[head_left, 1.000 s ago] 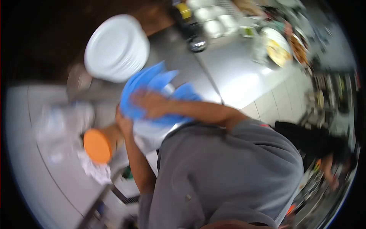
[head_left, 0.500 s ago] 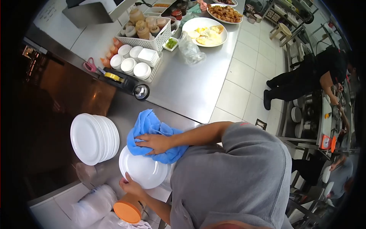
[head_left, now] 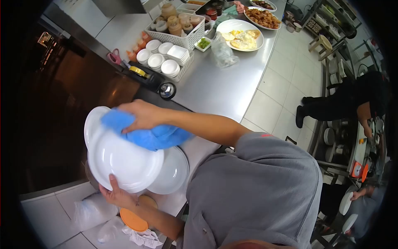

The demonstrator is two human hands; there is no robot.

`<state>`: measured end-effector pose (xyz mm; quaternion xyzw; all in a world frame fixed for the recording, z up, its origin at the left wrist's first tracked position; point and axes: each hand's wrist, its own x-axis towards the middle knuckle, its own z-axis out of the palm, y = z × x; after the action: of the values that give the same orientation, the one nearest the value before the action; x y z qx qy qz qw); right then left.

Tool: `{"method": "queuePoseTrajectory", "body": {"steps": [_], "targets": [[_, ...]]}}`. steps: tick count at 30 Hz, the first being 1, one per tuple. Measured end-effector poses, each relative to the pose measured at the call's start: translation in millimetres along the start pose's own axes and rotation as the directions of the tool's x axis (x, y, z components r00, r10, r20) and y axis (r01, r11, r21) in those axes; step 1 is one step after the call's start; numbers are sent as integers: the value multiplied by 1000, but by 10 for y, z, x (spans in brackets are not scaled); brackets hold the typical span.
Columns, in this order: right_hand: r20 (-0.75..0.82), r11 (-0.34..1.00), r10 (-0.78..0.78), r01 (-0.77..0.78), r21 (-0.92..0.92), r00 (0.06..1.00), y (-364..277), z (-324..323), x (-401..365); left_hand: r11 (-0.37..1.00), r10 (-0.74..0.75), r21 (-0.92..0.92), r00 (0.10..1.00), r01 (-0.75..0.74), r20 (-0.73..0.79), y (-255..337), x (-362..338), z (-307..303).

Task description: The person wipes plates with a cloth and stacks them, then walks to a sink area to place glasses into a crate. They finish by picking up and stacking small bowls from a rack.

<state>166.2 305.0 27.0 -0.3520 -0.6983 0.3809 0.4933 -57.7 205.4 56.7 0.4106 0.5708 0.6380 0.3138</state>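
My left hand (head_left: 118, 194) grips the near-left rim of a white plate (head_left: 124, 164), thumb on top and fingers beneath. The plate is lifted and tilted. My right hand (head_left: 143, 116) is closed on a blue cloth (head_left: 155, 137), blurred by motion, which lies across the plate's upper edge. Below the held plate stands a stack of white plates (head_left: 174, 176) on the steel counter. Another pile of white plates (head_left: 93, 114) is mostly hidden behind the held one.
A call bell (head_left: 167, 90), a tape dispenser (head_left: 141, 74), small white dishes (head_left: 170, 67) and a bottle basket (head_left: 188, 39) line the counter. Farther along sits a plate of eggs (head_left: 257, 41). An orange lid (head_left: 133, 220) lies low down. Co-workers (head_left: 365, 99) stand at right.
My left hand has raised a plate off the stack and moved it left, toward the other pile. My right hand has carried the cloth up and left with it. The view has shifted slightly.
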Motion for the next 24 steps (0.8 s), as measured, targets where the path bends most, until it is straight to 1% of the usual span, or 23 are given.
{"method": "queuePoseTrajectory", "body": {"steps": [1, 2, 3, 4, 5, 6, 7, 8, 9, 10, 12, 13, 14, 15, 16, 17, 18, 19, 20, 21, 22, 23, 24], "targets": [[-161, 939, 127, -66, 336, 979, 246, 161, -159, 1000, 0, 5, 1000, 0, -6, -39, -27, 76], [-351, 863, 249, -43, 503, 903, 295, 503, -378, 999, -22, -51, 985, 13, -171, -148, -55, 148], [-494, 764, 395, 22, 645, 775, 282, 905, -611, 994, -51, -106, 943, 17, -329, -281, -72, 203], [-410, 624, 528, -12, 781, 743, 128, 1075, -791, 998, -56, -20, 928, 52, -369, -454, -92, 220], [-289, 449, 641, -42, 893, 711, -47, 1104, -960, 990, -106, -121, 941, 70, -322, -590, -144, 216], [-31, 198, 715, -160, 967, 699, -110, 898, -1015, 966, -158, -240, 954, 96, -254, -685, -185, 188], [261, -80, 712, -294, 953, 652, -76, 619, -1029, 900, -290, -373, 948, 224, -133, -663, -225, 172], [338, -212, 578, -263, 941, 743, 121, 418, -1085, 867, -331, -417, 941, 275, -67, -740, -251, 78], [385, -344, 429, -247, 906, 817, 340, 313, -1024, 827, -400, -417, 916, 377, 35, -715, -242, 34], [362, -360, 365, -229, 904, 858, 382, 248, -911, 809, -419, -405, 901, 426, 111, -733, -242, 61], [295, -208, 431, -225, 952, 853, 201, 338, -888, 751, -491, -421, 857, 508, 157, -776, -262, 201], [279, -136, 460, -243, 960, 843, 126, 413, -927, 755, -486, -437, 865, 489, 127, -819, -202, 223], [247, -43, 491, -260, 965, 835, 71, 524, -992, 773, -448, -445, 886, 452, 122, -885, -123, 233], [199, 75, 511, -274, 959, 836, 6, 627, -1055, 789, -408, -449, 904, 418, 126, -918, -45, 235], [125, 228, 513, -275, 934, 849, 4, 737, -1070, 837, -344, -416, 933, 354, 101, -917, 95, 145], [43, 402, 482, -264, 877, 875, -25, 747, -1093, 837, -341, -421, 935, 350, 100, -853, 209, 73], [-47, 597, 420, -237, 767, 906, -14, 740, -1084, 834, -335, -439, 939, 335, 79, -688, 294, 24], [-136, 785, 317, -179, 593, 938, -4, 683, -1032, 827, -332, -461, 941, 321, 59, -623, 397, -32], [-209, 917, 196, -104, 384, 958, -23, 617, -986, 866, -292, -430, 956, 256, -18, -716, 576, -93], [-242, 973, 100, -45, 225, 965, -52, 534, -936, 901, -254, -384, 963, 203, -89, -844, 725, -183], [-258, 988, 43, -2, 157, 965, -72, 426, -888, 899, -265, -379, 962, 220, -70, -940, 840, -254], [-262, 990, 24, 13, 140, 965, -76, 347, -861, 909, -243, -376, 961, 179, -130, -1033, 1000, -254], [-179, 830, 118, 2, 558, 977, -155, 282, -811, 918, -223, -371, 957, 143, -184, -1123, 1145, -236]]}}
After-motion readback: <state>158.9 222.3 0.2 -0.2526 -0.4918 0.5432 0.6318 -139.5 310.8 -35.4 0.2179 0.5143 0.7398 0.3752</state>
